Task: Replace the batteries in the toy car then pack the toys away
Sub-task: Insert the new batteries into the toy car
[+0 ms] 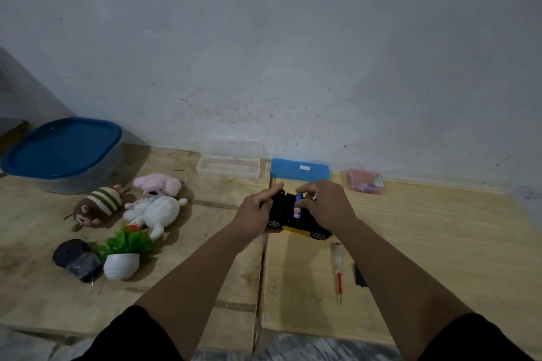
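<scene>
The car sits upside down near the middle of the worktop, towards its back edge. The left hand grips the car's left end, fingers curled round it. The right hand pinches a battery at the black underside. A screwdriver lies nearer the front edge. 3 plush toys and a lidded tub lie towards the left edge.

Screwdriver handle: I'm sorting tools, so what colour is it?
Red and clear on the screwdriver, seen in the head view.
</scene>
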`<state>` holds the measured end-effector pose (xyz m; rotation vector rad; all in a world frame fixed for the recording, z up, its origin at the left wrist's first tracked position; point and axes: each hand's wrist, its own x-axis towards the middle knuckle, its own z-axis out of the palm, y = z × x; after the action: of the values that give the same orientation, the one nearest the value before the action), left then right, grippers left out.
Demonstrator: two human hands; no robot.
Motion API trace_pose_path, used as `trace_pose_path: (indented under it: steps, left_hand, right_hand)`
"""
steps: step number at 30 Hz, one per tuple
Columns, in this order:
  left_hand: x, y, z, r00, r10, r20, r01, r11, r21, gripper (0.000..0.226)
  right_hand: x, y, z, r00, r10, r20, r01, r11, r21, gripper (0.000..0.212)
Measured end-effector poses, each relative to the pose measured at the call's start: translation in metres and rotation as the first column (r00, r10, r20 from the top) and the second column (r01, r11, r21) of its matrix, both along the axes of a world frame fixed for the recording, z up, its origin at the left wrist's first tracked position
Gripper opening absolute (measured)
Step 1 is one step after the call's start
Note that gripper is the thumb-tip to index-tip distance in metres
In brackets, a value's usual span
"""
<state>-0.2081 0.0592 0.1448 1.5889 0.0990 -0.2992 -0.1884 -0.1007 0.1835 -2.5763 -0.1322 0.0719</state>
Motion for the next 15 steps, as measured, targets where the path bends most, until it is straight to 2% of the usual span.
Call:
trace_pose_path:
  steps: [4,6,8,10,12,15]
  left_hand:
    - [0.001,0.001,0.000,0.999,0.035,-0.008,-0.035,0.999,-0.018,0.045]
    - [0.001,0.002,0.000,0.999,0.054,-0.009,-0.054,0.998,-0.025,0.044]
    - [0.001,0.003,0.000,0.999,0.054,-0.005,-0.054,0.998,-0.023,0.044]
    - [0.001,0.004,-0.001,0.999,0.043,0.002,-0.043,0.999,-0.007,0.045]
    - [0.001,0.004,0.000,0.999,0.037,0.009,-0.037,0.999,0.007,0.046]
    - [0.003,0.006,0.002,1.000,0.017,0.025,-0.018,0.999,0.041,0.046]
  right_hand:
    - [-0.004,0.004,-0.009,0.996,0.081,0.044,-0.078,0.995,-0.057,0.027]
    - [-0.008,0.006,-0.010,0.995,0.099,0.031,-0.097,0.994,-0.053,0.033]
    - [-0.010,0.009,-0.012,0.996,0.089,0.004,-0.088,0.996,-0.020,0.042]
    - [-0.009,0.010,-0.012,0.999,0.033,-0.019,-0.031,0.996,0.082,0.049]
    - [-0.006,0.010,-0.010,1.000,-0.010,-0.025,0.014,0.988,0.156,0.042]
    - [0.001,0.006,0.000,0.998,0.062,-0.028,-0.059,0.993,0.106,0.027]
